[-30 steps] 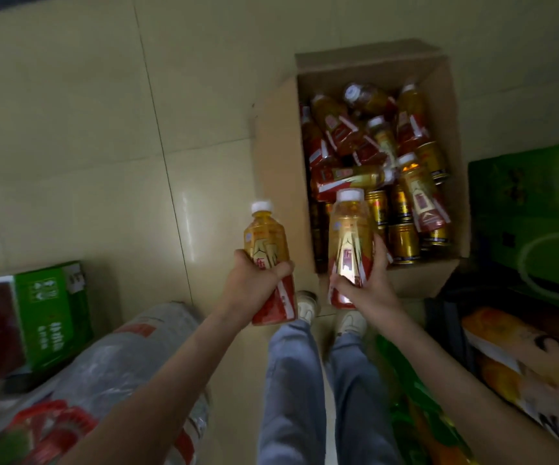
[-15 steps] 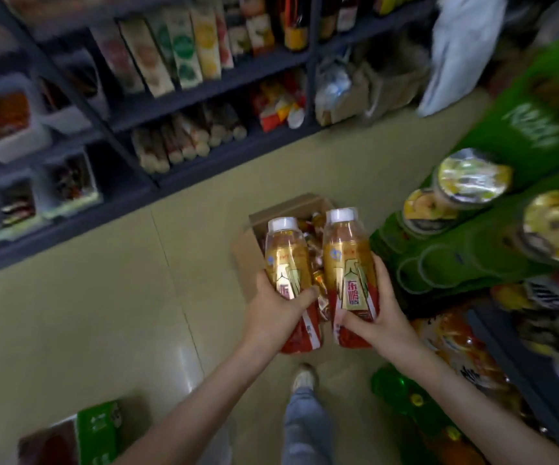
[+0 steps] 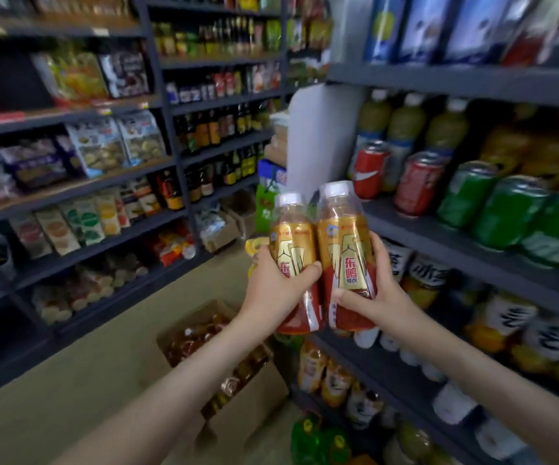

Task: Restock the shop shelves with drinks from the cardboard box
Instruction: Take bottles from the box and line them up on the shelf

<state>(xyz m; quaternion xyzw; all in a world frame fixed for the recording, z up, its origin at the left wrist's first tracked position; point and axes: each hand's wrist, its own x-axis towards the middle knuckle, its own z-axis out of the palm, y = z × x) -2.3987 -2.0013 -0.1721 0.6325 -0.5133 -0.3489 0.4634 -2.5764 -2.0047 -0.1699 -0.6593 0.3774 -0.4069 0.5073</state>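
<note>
1. I see my left hand (image 3: 273, 285) clenched round the left bottle (image 3: 294, 260), thumb across the gold label, white cap up.
2. Right hand (image 3: 374, 297) grips the right bottle (image 3: 344, 253) the same way; both bottles upright, touching side by side at approx chest height.
3. Cardboard box (image 3: 238, 406) sits open on the floor below my arms, w/ more drinks inside.
4. Shelf (image 3: 439, 236) on the right is just beyond the bottles: red cans (image 3: 370, 169) & green cans (image 3: 506, 209) on it, big bottles behind.
5. Snack shelves (image 3: 80, 193) run along the left; blurry.
</note>
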